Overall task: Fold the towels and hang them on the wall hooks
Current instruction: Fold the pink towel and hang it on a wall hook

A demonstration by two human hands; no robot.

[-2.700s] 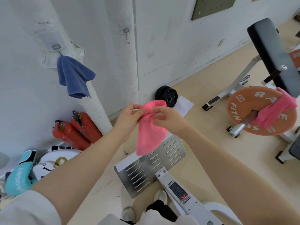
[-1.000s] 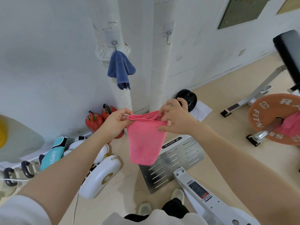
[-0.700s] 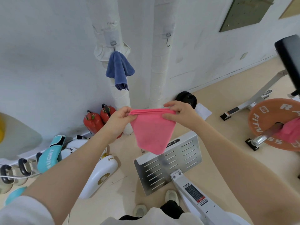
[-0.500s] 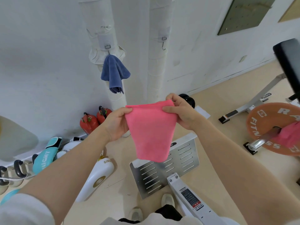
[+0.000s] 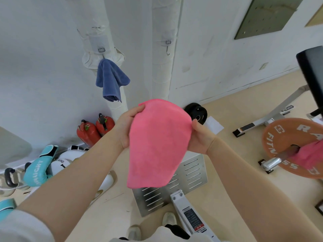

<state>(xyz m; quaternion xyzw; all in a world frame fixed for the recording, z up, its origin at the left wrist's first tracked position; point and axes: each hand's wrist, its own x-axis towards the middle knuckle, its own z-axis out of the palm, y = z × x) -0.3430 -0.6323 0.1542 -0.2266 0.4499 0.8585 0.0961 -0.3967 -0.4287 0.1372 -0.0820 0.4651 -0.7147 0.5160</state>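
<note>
The pink towel [image 5: 157, 144] is gripped by left hand [image 5: 125, 127] and right hand [image 5: 201, 137]; right fingers are hidden behind it. Beyond the fingers: white wall [image 5: 43, 67], empty hook [image 5: 168, 48], beige floor [image 5: 236, 110].

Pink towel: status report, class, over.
Left hand and right hand grip pink towel, raised. Blue towel hung; right hook empty. Nothing in the way.

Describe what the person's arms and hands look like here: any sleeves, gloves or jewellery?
Both forearms are bare from elbow to wrist. The left hand and right hand wear no gloves, and no watch or bracelet shows at either wrist. A pale grey-white sleeve covers the left upper arm at the bottom-left corner. Most fingers are hidden behind cloth, so rings cannot be ruled out.
</note>
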